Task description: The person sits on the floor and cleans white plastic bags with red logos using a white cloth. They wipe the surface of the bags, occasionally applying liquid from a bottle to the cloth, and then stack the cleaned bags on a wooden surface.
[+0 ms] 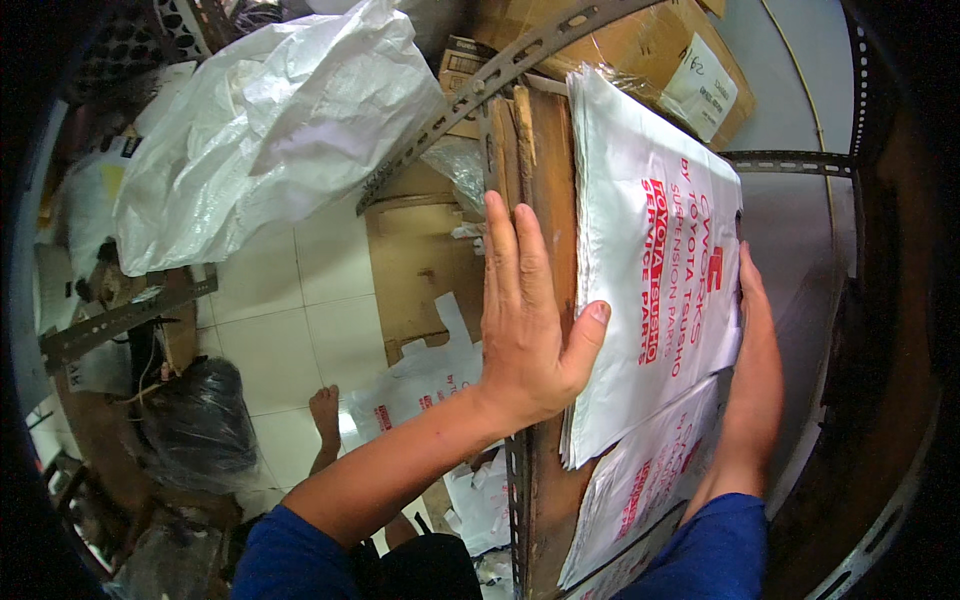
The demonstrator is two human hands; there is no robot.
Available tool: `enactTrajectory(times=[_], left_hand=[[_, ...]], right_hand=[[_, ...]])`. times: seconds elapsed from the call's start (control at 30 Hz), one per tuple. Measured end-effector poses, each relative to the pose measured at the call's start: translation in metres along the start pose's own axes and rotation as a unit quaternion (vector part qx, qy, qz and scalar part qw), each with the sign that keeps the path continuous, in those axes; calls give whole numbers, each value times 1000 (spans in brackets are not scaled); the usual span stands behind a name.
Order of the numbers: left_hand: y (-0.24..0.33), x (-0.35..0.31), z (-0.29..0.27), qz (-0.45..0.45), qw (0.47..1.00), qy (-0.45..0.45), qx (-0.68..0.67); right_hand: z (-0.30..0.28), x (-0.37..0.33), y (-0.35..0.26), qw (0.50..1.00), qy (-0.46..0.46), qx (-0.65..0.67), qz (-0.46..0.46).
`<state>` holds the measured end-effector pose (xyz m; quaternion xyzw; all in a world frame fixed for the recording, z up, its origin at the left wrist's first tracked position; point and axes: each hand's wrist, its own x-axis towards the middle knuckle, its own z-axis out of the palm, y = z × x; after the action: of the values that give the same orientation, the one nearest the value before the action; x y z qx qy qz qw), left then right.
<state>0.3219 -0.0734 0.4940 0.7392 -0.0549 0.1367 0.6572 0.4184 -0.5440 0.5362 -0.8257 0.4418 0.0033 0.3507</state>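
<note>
A stack of white plastic bags [620, 270] printed in red lies on a brown wooden shelf [545, 490]. My left hand [525, 310] is held flat at the stack's left side, fingers stretched up and thumb apart, with its thumb tip by the bag edges. Along the opposite edge rests my right hand [755, 290], seen side-on; the finger that shows is straight and the others are hidden. Neither hand grips anything. A second stack of the same printed bags [635, 490] lies nearer to me, partly under the first.
A cardboard box [640, 50] stands beyond the bags, behind a perforated metal bar [540, 50]. A large white woven sack [280, 130] fills the upper left. Loose printed plastic [430, 380] and flattened cardboard [420, 260] lie on the tiled floor [260, 270]. A black plastic-wrapped bundle [205, 420] sits left.
</note>
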Motion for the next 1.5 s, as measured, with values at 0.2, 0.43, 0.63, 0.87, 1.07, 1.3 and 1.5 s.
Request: enactTrajectory(times=[0.2, 0.43, 0.63, 0.87, 1.07, 1.3, 1.5], left_hand=[[-2, -2, -4, 5, 1000, 0, 4], [-1, -4, 10, 10, 998, 30, -47], [-13, -6, 7, -41, 993, 37, -101], [32, -117, 6, -158, 974, -31, -161], [73, -233, 19, -168, 979, -20, -116], [80, -256, 32, -119, 992, -18, 28], [74, -258, 36, -102, 993, -3, 54]], right_hand=[[4, 1, 1, 999, 38, -27, -25], [-6, -50, 1, 914, 283, -168, -237], [25, -253, 17, 848, 245, -252, -397], [-7, -419, 145, 912, 202, -138, -328], [-49, -491, 219, 910, 200, -186, -313], [-81, -507, 326, 963, 185, -109, -166], [-68, -522, 346, 954, 181, -110, -213]])
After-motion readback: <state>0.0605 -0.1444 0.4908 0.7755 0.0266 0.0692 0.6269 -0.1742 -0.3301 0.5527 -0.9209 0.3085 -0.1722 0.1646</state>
